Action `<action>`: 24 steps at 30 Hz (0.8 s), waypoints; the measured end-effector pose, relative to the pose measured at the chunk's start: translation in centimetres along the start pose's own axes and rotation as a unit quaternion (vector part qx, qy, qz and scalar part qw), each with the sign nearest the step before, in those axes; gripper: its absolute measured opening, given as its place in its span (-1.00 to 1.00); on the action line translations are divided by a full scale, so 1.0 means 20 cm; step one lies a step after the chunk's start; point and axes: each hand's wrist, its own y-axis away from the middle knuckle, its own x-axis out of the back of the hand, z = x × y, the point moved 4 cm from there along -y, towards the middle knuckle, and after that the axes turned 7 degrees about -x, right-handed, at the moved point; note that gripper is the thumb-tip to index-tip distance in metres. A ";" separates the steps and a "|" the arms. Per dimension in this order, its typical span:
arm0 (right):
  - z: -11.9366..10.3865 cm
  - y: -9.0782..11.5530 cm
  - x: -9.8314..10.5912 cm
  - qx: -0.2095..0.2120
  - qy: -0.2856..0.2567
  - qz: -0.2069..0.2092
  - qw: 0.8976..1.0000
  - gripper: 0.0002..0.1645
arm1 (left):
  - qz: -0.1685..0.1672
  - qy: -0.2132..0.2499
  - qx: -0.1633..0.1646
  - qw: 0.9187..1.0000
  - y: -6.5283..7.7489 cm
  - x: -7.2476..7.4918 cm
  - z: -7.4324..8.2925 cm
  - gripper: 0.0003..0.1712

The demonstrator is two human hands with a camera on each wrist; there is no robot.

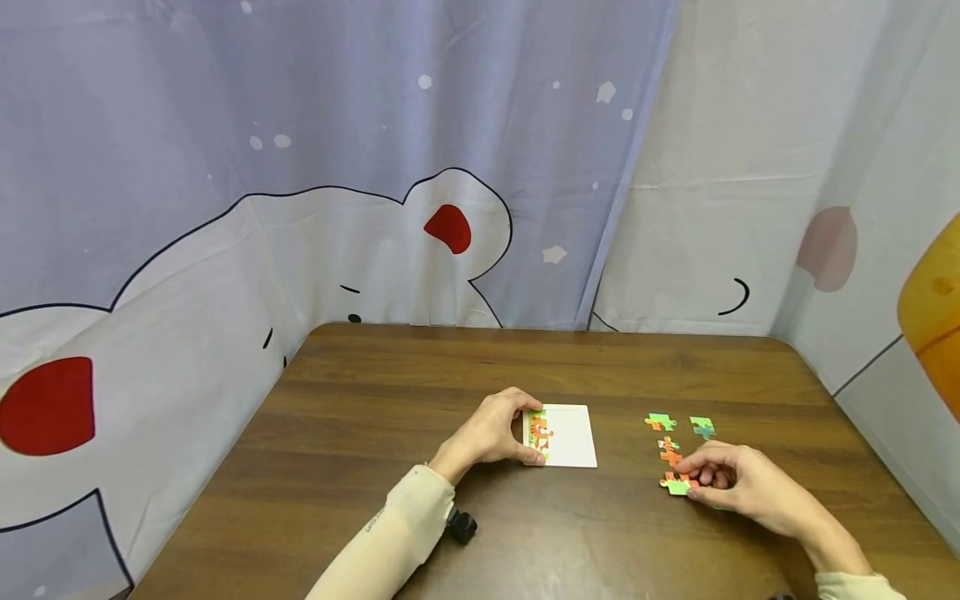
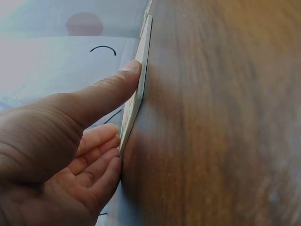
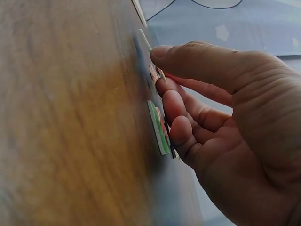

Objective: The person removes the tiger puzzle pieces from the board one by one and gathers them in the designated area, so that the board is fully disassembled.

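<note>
A white square puzzle board (image 1: pixel 572 437) lies on the table, with orange-and-green jigsaw pieces (image 1: pixel 538 433) fitted along its left side. My left hand (image 1: pixel 489 431) grips the board's left end, thumb on the near edge and fingers at the far edge. In the left wrist view the thumb presses the rim of the board (image 2: pixel 144 61). To the right, my right hand (image 1: pixel 757 487) pinches a jigsaw piece (image 1: pixel 677 486) with green and orange on it. Another green-edged jigsaw piece (image 3: pixel 159 128) lies under the curled fingers in the right wrist view.
Loose jigsaw pieces lie beyond the right hand: a green-orange one (image 1: pixel 661 422), a green-teal one (image 1: pixel 702 427) and an orange one (image 1: pixel 670 451). The brown wooden table (image 1: pixel 360 417) ends at a patterned curtain (image 1: pixel 337 250) behind.
</note>
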 end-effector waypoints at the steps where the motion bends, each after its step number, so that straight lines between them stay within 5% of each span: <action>1: 0.00 0.00 0.00 0.001 0.001 -0.002 1.000 -0.68 | 0.000 -0.001 0.000 1.000 0.00 0.00 0.00 -0.04; 24: 0.00 0.00 -0.01 -0.016 -0.006 -0.009 1.000 -0.59 | -0.002 -0.004 0.001 1.000 0.00 0.01 0.01 -0.05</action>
